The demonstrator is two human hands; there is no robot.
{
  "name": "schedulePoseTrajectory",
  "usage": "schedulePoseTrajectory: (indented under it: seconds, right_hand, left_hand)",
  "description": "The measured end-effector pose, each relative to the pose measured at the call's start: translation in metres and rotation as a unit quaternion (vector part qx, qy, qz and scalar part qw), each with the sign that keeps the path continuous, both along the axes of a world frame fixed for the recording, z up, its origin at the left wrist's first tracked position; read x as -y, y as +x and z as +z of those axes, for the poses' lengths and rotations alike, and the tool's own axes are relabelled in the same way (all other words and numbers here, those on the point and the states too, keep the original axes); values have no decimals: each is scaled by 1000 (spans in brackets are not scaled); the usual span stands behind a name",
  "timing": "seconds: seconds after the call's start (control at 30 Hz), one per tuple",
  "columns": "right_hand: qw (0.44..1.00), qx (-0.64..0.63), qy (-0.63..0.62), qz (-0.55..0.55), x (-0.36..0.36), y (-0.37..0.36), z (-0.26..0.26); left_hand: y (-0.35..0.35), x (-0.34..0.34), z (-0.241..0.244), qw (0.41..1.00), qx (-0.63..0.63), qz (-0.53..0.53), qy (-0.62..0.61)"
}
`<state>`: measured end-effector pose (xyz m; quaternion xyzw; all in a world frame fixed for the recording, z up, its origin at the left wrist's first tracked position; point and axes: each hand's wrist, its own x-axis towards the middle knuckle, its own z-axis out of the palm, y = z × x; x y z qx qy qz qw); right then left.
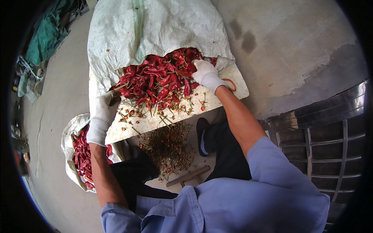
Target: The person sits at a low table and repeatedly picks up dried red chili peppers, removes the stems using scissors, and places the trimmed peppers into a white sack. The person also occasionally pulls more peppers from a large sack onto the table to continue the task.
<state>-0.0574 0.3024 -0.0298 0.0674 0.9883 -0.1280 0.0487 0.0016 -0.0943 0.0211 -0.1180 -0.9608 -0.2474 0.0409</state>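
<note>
A large white woven sack [163,26] lies on a pale board [125,131], its mouth towards me, with dried red chili peppers [157,75] spilling out. My right hand [204,72], in a white knitted glove, rests at the right side of the pile by the sack's edge; its fingertips are partly hidden among the peppers. At the pile's left edge is my gloved left hand [106,106], its fingers curled near a pepper stem; whether it grips anything is unclear. Loose stems and caps [163,113] lie scattered along the board's near edge.
Below the board, a heap of stems [172,148] covers the floor between my feet, near a wooden piece [189,176]. An open white sack [68,157] of red peppers stands at the left. A metal grille [326,160] is on the right, green sheeting [46,40] at the upper left.
</note>
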Motion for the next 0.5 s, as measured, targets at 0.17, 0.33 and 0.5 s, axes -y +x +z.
schedulePoseTrajectory:
  seconds: [0.17, 0.33, 0.5]
  right_hand:
    - [1000, 5, -14, 7, 11, 6, 16]
    - [977, -67, -192, 62, 36, 27, 44]
    - [941, -11, -312, 128, 86, 61, 63]
  left_hand:
    - [-7, -17, -1, 999, 36, -18, 24]
    - [1, -57, 5, 987, 28, -38, 153]
    - [6, -109, -3, 953, 71, -51, 290]
